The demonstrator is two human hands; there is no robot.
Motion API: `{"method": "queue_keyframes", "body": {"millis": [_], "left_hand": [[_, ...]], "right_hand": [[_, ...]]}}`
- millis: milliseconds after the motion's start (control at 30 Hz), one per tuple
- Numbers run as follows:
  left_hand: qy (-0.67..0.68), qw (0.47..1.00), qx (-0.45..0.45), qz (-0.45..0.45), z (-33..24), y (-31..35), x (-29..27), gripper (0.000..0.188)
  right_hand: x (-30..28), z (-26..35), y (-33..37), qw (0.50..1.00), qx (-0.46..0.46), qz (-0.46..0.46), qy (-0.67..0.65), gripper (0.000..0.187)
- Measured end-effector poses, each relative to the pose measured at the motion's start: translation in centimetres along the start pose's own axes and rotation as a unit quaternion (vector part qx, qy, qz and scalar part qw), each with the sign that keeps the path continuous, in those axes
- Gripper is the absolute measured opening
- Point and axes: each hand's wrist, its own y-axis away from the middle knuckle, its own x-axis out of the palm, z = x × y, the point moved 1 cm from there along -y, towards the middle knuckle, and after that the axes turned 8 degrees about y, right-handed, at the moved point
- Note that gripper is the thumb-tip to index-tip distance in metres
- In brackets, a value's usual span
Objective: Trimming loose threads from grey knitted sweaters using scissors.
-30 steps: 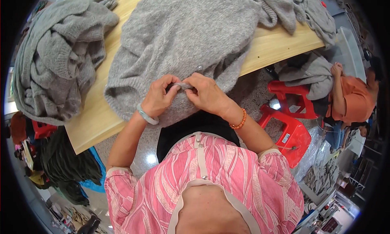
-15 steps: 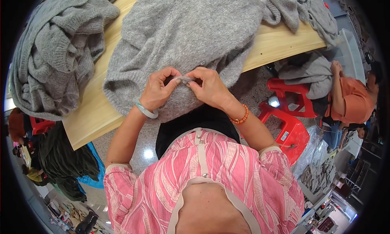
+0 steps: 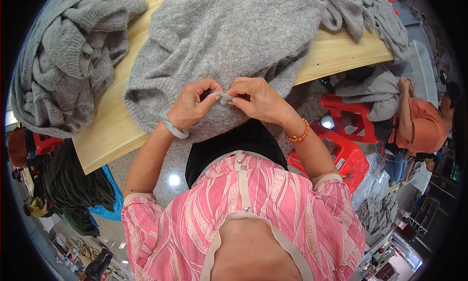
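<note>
A grey knitted sweater [image 3: 234,32] lies spread over the table and hangs over its near edge toward me. My left hand [image 3: 194,104] pinches a small fold of the knit between thumb and forefinger. Close beside it, my right hand [image 3: 258,99] grips the same fold, its fingers pressed together. Between the fingertips shows a small shiny round bit, perhaps a button; it is too small to tell. Another small shiny spot sits on the knit just above my right hand. A pale bangle circles my left wrist, an orange bead bracelet my right.
More grey knitwear [image 3: 73,56] is heaped at the left of the wooden table [image 3: 105,144]. Red plastic stools [image 3: 348,161] stand on the floor to the right, near a person in orange [image 3: 421,125] handling grey knitwear. Dark green cloth [image 3: 73,188] lies piled at the lower left.
My right hand has shifted slightly right, widening the gap between the hands and drawing the pinched knit out a little. The left hand keeps its pinch.
</note>
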Motion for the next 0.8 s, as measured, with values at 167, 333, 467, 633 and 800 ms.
{"method": "queue_keyframes", "body": {"millis": [167, 333, 467, 633, 800], "left_hand": [[0.04, 0.998, -0.05, 0.025, 0.3, 0.4, -0.7, 0.01], [-0.141, 0.987, -0.068, 0.043, -2.0, 0.9, -1.2, 0.014], [-0.256, 0.962, -0.051, -0.079, -1.4, 1.7, -1.1, 0.02], [-0.334, 0.904, 0.246, -0.104, -5.5, 0.0, 3.6, 0.032], [-0.291, 0.945, 0.143, -0.03, -3.0, -0.9, 4.8, 0.018]], "right_hand": [[-0.2, 0.6, -0.4, 0.99, 0.114, 0.061, -0.048, 0.014], [-0.7, 0.6, 0.6, 0.993, 0.102, 0.049, -0.021, 0.021], [-2.0, -0.1, 2.1, 0.987, 0.124, 0.071, 0.067, 0.018], [-1.4, -0.3, 2.8, 0.99, 0.027, -0.04, 0.133, 0.015], [-1.4, 1.6, 3.3, 0.991, -0.018, -0.095, 0.095, 0.011]]}}
